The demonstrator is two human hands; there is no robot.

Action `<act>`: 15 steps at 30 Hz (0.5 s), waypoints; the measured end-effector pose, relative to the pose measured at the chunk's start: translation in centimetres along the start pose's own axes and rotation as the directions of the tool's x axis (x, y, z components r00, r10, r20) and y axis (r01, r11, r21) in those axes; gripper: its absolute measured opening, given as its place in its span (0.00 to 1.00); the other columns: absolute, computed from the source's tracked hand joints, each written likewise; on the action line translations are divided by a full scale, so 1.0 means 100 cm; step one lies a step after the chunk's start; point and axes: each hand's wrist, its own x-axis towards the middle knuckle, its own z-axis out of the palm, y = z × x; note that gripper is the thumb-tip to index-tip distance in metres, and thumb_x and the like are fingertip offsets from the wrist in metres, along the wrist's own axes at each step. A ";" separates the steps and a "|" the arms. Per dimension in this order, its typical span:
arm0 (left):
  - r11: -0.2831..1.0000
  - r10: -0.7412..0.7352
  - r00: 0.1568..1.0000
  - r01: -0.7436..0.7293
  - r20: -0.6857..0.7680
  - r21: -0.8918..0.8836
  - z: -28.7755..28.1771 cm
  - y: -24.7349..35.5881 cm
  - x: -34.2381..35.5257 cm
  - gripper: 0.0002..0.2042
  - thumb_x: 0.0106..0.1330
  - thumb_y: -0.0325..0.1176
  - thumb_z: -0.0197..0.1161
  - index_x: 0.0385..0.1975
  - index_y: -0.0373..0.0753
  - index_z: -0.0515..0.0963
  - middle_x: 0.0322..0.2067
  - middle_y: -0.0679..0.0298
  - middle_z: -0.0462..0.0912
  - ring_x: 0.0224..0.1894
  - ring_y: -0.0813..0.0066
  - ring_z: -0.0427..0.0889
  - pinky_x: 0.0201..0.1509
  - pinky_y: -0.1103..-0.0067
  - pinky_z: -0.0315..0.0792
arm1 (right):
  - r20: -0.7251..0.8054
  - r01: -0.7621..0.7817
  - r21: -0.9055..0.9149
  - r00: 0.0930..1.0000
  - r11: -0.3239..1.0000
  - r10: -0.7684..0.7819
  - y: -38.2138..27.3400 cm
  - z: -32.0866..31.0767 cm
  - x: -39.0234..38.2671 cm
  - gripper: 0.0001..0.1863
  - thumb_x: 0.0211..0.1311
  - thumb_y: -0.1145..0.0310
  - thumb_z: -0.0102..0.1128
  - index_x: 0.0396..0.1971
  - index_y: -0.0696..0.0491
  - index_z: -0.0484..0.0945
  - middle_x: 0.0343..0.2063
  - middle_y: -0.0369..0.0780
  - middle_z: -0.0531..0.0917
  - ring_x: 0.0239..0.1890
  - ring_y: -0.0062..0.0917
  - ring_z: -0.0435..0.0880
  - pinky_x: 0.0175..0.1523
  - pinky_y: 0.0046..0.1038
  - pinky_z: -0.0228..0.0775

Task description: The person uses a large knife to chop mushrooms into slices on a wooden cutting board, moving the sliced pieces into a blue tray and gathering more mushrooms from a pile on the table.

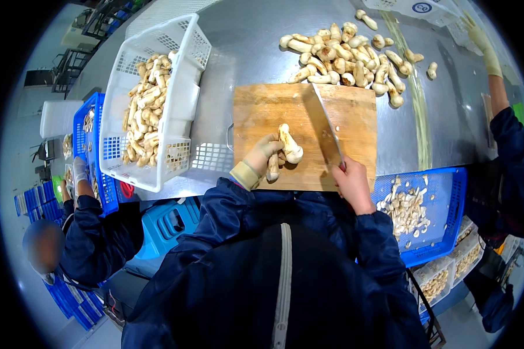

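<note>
My left hand (263, 156), in a pale glove, is closed around mushrooms over the wooden cutting board (253, 104). One thick-stemmed mushroom (291, 145) sticks up and right from its fingers; a second mushroom (273, 167) pokes out below them. My bare right hand (354, 183) grips the handle of a broad-bladed knife (325, 125). The blade slants up and left across the board, apart from the mushrooms in my left hand. Beyond the board's far edge lies a heap of whole mushrooms (343, 55) on the metal table.
A white crate (183, 110) of mushrooms stands left of the board. At the lower right, a blue basket (442, 244) holds pale trimmings. Co-workers sit at the left and right; one gloved hand (480, 38) reaches in at the far right. A greenish strip (416, 104) crosses the metal table (239, 41).
</note>
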 end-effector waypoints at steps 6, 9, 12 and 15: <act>0.922 0.211 0.914 -0.069 0.346 -0.381 0.000 -0.003 -0.014 0.19 0.62 0.34 0.53 0.52 0.37 0.67 0.38 0.61 0.77 0.37 0.73 0.78 0.40 0.78 0.75 | -0.128 0.122 -0.208 0.980 0.971 -0.151 0.000 0.004 -0.012 0.13 0.54 0.70 0.53 0.37 0.62 0.75 0.20 0.55 0.76 0.26 0.50 0.76 0.32 0.40 0.68; 0.841 0.240 0.957 -0.120 0.165 -0.527 0.013 0.020 -0.037 0.20 0.63 0.37 0.54 0.54 0.40 0.67 0.36 0.62 0.76 0.34 0.74 0.77 0.39 0.77 0.74 | -0.147 0.222 -0.249 0.953 0.943 -0.263 -0.007 0.010 -0.019 0.15 0.55 0.70 0.53 0.41 0.62 0.75 0.19 0.56 0.75 0.23 0.48 0.77 0.29 0.39 0.67; 0.814 0.464 0.885 -0.404 0.049 -0.417 -0.004 0.068 -0.065 0.18 0.64 0.36 0.52 0.52 0.36 0.69 0.37 0.64 0.77 0.35 0.79 0.76 0.37 0.82 0.71 | -0.148 0.286 -0.308 0.928 0.907 -0.343 0.006 0.015 -0.020 0.12 0.56 0.73 0.53 0.38 0.63 0.75 0.18 0.54 0.75 0.19 0.46 0.75 0.26 0.38 0.64; 0.745 0.657 0.750 -0.662 -0.080 -0.086 -0.046 0.135 -0.119 0.15 0.65 0.34 0.51 0.47 0.34 0.71 0.37 0.64 0.77 0.35 0.82 0.75 0.36 0.84 0.70 | -0.163 0.322 -0.327 0.907 0.888 -0.389 0.019 0.019 -0.018 0.11 0.53 0.72 0.52 0.35 0.63 0.75 0.15 0.51 0.71 0.16 0.42 0.70 0.24 0.39 0.60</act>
